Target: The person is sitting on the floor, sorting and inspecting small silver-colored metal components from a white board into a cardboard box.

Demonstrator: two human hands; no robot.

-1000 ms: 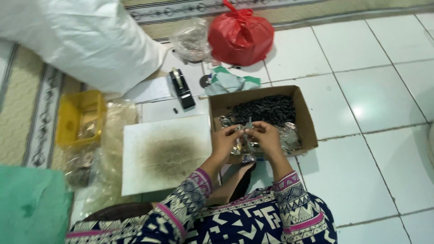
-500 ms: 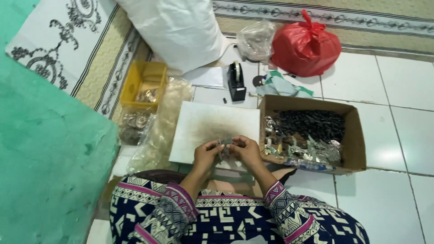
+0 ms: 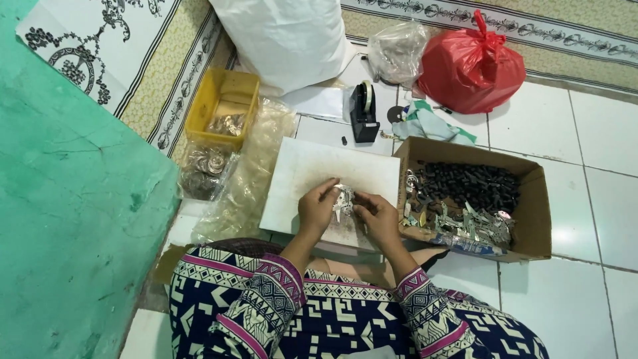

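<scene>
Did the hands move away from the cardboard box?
Yes. Both hands, left and right, were at the cardboard box before; now they hold a small metal piece over the white board, beside it.

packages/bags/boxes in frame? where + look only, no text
Cardboard box: right of the hands, open, brown, rectangular, holding black pieces and silvery metal parts.
Red plastic bag: top right, knotted, bulging.
Clear plastic bag: left of the red one, crumpled.
White sack: top centre, large.
Yellow tray: left of the white board, square, shiny parts inside.
Clear plastic sheeting: below the tray, flat.
No screens or signs.
</scene>
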